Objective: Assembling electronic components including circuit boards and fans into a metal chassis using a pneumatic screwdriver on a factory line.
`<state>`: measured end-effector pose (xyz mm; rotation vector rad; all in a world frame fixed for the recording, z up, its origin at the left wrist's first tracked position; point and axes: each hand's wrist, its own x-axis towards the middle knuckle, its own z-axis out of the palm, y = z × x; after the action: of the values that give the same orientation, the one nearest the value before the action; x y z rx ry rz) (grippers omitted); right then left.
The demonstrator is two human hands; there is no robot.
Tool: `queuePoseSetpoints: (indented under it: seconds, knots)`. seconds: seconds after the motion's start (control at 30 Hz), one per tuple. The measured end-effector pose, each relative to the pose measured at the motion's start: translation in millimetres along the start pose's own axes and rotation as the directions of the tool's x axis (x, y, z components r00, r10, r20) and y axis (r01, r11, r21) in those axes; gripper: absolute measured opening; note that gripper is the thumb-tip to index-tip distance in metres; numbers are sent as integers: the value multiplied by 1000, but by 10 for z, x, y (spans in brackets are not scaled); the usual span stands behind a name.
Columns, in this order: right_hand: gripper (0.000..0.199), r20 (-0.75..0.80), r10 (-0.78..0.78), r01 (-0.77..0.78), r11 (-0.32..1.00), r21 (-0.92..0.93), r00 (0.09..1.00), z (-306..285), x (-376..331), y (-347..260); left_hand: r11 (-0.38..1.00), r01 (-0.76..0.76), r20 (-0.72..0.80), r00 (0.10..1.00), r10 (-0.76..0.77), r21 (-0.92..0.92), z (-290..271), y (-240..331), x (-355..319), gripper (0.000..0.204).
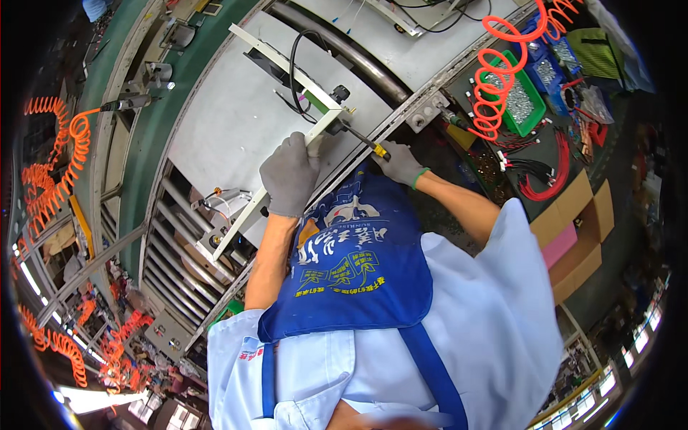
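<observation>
One broad, smooth grey metal panel [236, 115] lies on the worktop. On it rests one long white angled bracket [279, 154]; my left hand [290, 174], in a grey knit glove, closes its grip around it. My gloved right hand [401, 165] grips one slim screwdriver [362, 140] with a yellow-and-black handle, its tip at the bracket.
</observation>
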<state>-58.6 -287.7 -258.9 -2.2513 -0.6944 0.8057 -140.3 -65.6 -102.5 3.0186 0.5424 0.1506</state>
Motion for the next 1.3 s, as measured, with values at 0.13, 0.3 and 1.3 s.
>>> queuePoseSetpoints:
  seconds: [0.13,0.3,1.3]
  knots:
    - [20,-302,-40,124,956,266,953,659,402,198,999,-34,-64,997,32,-42,-31,0,-6,36]
    - [24,-312,-77,152,963,224,947,410,135,-20,997,-56,-108,993,51,-49,-34,-29,9,34]
    - [39,591,134,-201,978,48,796,-2096,-1580,307,-115,319,329,940,-86,-941,328,1368,-461,29]
